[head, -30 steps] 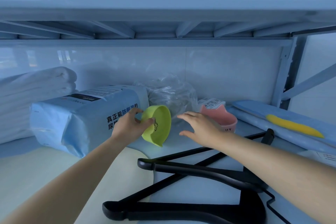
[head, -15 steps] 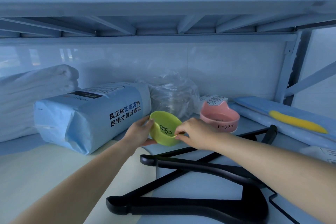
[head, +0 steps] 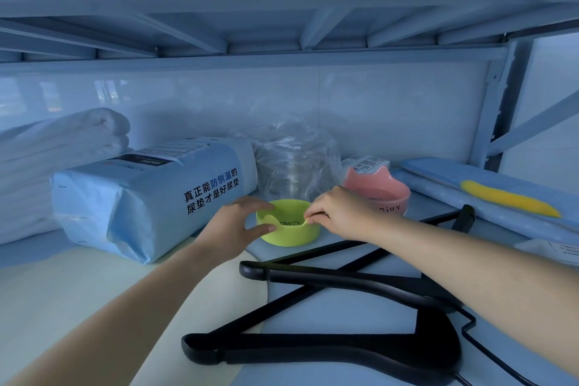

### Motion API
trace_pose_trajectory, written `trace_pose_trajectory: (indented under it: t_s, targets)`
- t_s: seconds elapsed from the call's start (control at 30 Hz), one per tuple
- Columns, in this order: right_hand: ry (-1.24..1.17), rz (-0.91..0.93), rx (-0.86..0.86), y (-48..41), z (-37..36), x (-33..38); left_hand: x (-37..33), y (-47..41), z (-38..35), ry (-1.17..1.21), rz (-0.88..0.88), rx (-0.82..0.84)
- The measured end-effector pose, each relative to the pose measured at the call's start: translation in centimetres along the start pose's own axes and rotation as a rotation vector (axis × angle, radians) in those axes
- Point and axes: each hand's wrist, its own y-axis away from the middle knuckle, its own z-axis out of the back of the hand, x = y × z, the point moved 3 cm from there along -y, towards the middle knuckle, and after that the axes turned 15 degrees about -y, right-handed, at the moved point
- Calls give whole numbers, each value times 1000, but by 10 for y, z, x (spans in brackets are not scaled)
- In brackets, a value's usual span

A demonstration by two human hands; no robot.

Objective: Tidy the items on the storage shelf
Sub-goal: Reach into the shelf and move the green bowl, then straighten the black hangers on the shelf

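Note:
A lime-green bowl [head: 289,233] stands upright on the shelf [head: 360,316], in the middle. My left hand [head: 235,226] grips its left rim, thumb on the near side. My right hand [head: 336,211] pinches the right rim between thumb and fingers. Just behind and to the right stands a pink bowl with cat ears [head: 380,194], partly hidden by my right hand.
A blue pack of pads [head: 150,197] lies left of the bowl, with folded white cloth [head: 56,160] beyond it. A crumpled clear bag [head: 296,160] sits behind. Black stand [head: 344,332] lies in front. A blue mat with a yellow shape [head: 507,197] is at right.
The green bowl went from tilted on its side in my left hand to upright on the shelf. My right hand came in and took hold of its right rim.

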Motion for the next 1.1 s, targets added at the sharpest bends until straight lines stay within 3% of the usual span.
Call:
trace_pose_trajectory:
  t_s: [0.3, 0.43, 0.6, 0.83, 1.1]
  targets:
    - [21, -36, 77, 6, 1, -3, -22, 1, -7, -93, -109, -4]
    - [-6, -12, 29, 21, 23, -5, -30, 5, -1, -137, -162, -24]
    - [-10, -64, 113, 58, 40, -17, -63, 17, 10, -32, -271, -56]
    - [-78, -76, 180, 95, 50, -24, -112, 36, -6, -80, -410, 136]
    - [-88, -139, 251, 126, 71, -37, -133, 39, -28, -167, -321, 314]
